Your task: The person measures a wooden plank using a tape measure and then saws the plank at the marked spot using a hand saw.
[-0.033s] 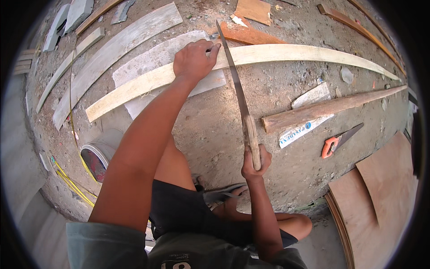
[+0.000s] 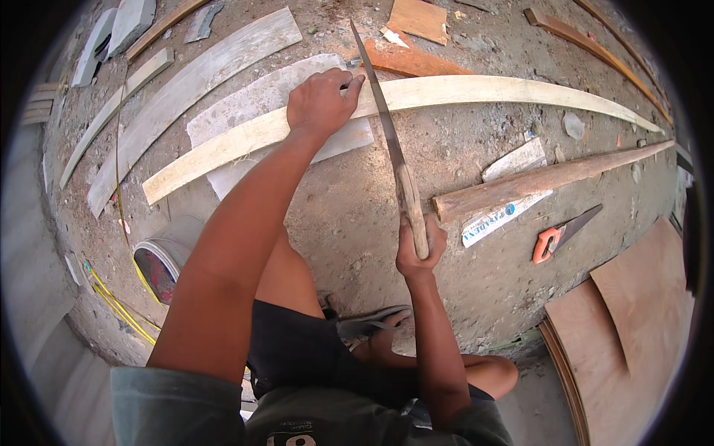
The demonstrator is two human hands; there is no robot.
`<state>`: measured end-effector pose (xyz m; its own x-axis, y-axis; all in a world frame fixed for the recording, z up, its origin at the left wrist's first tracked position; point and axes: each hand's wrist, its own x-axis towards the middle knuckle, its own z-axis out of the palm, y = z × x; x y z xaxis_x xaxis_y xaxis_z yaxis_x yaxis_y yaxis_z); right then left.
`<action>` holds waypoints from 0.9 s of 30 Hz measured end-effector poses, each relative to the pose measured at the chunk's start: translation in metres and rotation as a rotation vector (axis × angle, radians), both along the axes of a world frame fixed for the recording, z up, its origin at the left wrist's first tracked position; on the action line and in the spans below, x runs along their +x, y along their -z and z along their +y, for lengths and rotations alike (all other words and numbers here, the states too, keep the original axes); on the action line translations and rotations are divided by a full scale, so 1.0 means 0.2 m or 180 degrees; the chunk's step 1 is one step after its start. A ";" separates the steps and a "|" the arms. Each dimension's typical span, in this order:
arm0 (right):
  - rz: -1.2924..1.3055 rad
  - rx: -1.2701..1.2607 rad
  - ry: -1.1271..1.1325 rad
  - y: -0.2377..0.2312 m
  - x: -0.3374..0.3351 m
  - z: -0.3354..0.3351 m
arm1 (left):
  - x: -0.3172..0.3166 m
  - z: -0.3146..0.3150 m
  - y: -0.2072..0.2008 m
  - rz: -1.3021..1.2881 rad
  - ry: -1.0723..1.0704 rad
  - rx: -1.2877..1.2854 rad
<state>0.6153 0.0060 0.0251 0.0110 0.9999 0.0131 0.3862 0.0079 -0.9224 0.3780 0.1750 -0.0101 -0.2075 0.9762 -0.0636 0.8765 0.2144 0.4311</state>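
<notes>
A long pale wooden plank (image 2: 476, 88) lies crosswise in front of me, appearing curved in this wide view. My left hand (image 2: 321, 104) is closed over it, fingers wrapped on its far edge with the thumb toward the blade. Just to the right of that hand, a handsaw (image 2: 386, 119) crosses the plank, its narrow dark blade pointing away from me. My right hand (image 2: 422, 245) is closed round the saw's worn wooden handle. Beneath the plank, near my left hand, lies a flat greyish slab (image 2: 245, 104). How deep the blade sits in the wood cannot be made out.
A second handsaw with an orange handle (image 2: 548, 244) lies at right, nearer than a rough brown beam (image 2: 550, 181). Plywood sheets (image 2: 632, 312) are stacked at lower right. A bucket (image 2: 169, 251) sits at left by a yellow cord (image 2: 119, 306). Grey boards (image 2: 197, 97) lie farther left.
My right hand has pushed the handsaw a little away from me and slightly left, its tip now farther past the plank. My left hand stays on the plank.
</notes>
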 end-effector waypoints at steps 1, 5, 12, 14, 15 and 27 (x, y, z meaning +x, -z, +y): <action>0.0116 0.0054 -0.0048 0.02 -0.07 0.20 | 0.04 0.03 -0.02 -0.0033 0.0036 0.0033; 0.0257 -0.0244 0.0009 -0.01 -0.12 0.19 | 0.01 -0.05 0.01 -0.0034 -0.0021 -0.0258; -0.0304 -0.0198 -0.0078 -0.07 0.20 -0.41 | -0.04 -0.03 0.00 0.0130 -0.0077 -0.0099; -0.0185 0.0062 -0.0087 0.03 0.06 -0.06 | 0.02 0.02 -0.03 0.0019 -0.0026 -0.0061; 0.0076 0.0269 -0.0046 0.10 -0.03 0.15 | 0.06 0.01 -0.03 -0.0036 0.0015 -0.0108; 0.0887 -0.0351 0.0016 -0.09 -0.21 0.39 | 0.01 -0.01 -0.03 0.0029 0.0001 -0.0108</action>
<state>0.5724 0.0845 0.0427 0.0038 0.9950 -0.0996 0.1179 -0.0994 -0.9880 0.3794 0.1723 -0.0033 -0.2078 0.9736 -0.0948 0.8804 0.2284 0.4156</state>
